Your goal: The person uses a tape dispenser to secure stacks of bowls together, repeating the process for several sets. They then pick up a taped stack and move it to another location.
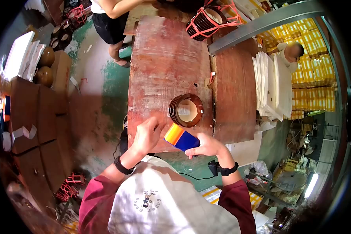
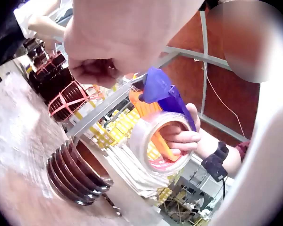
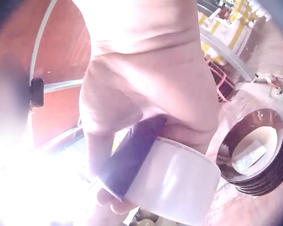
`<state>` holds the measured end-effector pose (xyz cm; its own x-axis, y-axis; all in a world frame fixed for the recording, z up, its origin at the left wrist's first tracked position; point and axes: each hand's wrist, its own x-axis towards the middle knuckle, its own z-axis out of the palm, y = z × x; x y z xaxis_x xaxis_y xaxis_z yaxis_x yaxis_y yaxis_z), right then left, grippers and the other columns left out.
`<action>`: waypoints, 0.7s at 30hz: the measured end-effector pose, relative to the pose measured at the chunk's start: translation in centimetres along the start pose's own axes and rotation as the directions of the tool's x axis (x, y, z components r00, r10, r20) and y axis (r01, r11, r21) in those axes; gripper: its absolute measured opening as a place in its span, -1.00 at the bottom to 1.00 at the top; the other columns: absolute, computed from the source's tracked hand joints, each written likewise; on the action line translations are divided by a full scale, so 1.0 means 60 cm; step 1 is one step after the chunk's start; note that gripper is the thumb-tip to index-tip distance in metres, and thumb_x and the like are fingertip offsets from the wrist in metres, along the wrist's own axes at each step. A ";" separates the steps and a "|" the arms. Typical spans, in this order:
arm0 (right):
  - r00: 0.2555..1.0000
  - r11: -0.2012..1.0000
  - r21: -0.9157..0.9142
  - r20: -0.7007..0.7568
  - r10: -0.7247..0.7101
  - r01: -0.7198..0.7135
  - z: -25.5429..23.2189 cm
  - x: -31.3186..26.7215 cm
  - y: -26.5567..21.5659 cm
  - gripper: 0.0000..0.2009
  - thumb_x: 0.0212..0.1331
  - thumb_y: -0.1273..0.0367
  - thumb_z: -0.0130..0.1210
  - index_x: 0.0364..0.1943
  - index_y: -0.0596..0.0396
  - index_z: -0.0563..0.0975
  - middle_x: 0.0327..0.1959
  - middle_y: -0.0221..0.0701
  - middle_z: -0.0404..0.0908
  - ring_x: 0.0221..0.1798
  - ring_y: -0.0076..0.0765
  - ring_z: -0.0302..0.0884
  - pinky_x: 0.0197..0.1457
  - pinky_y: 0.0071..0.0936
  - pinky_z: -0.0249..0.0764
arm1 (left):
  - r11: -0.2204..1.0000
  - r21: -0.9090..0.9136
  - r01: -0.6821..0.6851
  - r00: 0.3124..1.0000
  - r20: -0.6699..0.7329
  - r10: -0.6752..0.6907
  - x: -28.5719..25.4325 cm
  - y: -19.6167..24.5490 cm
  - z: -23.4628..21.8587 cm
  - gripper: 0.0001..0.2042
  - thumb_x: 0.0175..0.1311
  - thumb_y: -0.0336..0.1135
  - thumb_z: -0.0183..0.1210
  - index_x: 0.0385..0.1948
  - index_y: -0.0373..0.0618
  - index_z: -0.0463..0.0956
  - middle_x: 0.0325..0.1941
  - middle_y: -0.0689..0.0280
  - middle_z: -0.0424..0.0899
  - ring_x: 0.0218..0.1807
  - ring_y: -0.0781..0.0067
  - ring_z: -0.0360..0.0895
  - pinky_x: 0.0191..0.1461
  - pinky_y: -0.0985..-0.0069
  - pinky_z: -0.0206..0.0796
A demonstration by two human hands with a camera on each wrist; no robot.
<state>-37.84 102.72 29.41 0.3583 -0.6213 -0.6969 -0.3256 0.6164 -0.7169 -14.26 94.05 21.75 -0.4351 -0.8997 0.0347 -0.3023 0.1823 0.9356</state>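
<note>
My right hand (image 1: 210,146) grips a blue-and-orange tape dispenser (image 1: 182,137) near the table's front edge. A wide roll of clear tape (image 2: 137,141) is mounted on it, seen in the left wrist view. My left hand (image 1: 146,134) hovers to the left of the dispenser, fingers curled, with nothing visible in them. Just beyond the dispenser stands a stack of glossy dark brown bowls (image 1: 173,111), nested so their rims form ribs. A white printed paper (image 3: 249,157) lies on the pale inside of the top bowl.
Reddish wooden table (image 1: 167,58) carries the stack. At its far end sits another bowl stack bound with pink strap (image 1: 201,29), beside a grey metal bar (image 1: 261,29). White foam boards (image 1: 275,85) lean at the right. One person (image 1: 109,23) stands far left, another sits far right.
</note>
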 end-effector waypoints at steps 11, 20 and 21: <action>0.981 0.980 0.041 0.014 0.195 -0.195 -0.091 0.000 -0.073 -0.77 0.18 0.34 0.32 -0.24 0.22 0.58 -0.44 -0.42 0.68 -0.35 -0.51 0.68 -0.25 -0.52 0.57 | 0.983 0.008 0.186 0.945 -0.276 -0.176 0.111 -0.158 -0.025 -0.79 0.29 -0.45 0.22 -0.48 -0.31 0.38 -0.49 -0.11 0.53 -0.38 -0.21 0.51 -0.30 0.16 0.37; 0.898 0.883 -0.163 -0.062 0.435 -0.439 -0.168 -0.040 -0.186 -0.75 0.16 0.32 0.34 -0.25 0.24 0.58 -0.42 -0.41 0.68 -0.40 -0.49 0.66 -0.29 -0.51 0.57 | 0.950 -0.095 0.299 0.863 -0.397 -0.311 0.143 -0.288 0.084 -0.74 0.34 -0.31 0.24 -0.46 -0.29 0.42 -0.52 -0.09 0.53 -0.47 -0.13 0.47 -0.37 0.14 0.28; 0.900 0.884 -0.168 -0.060 0.432 -0.436 -0.178 -0.032 -0.184 -0.74 0.16 0.32 0.34 -0.25 0.24 0.58 -0.42 -0.40 0.68 -0.40 -0.49 0.66 -0.29 -0.51 0.56 | 0.947 -0.073 0.312 0.849 -0.427 -0.312 0.144 -0.296 0.104 -0.73 0.34 -0.31 0.25 -0.46 -0.28 0.42 -0.52 -0.09 0.52 -0.48 -0.14 0.46 -0.37 0.14 0.27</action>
<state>-44.29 91.91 38.47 0.1291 -0.3221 -0.9379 -0.5912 0.7343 -0.3336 -17.96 85.53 3.22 0.0868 -0.9899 -0.1125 -0.3605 -0.1365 0.9227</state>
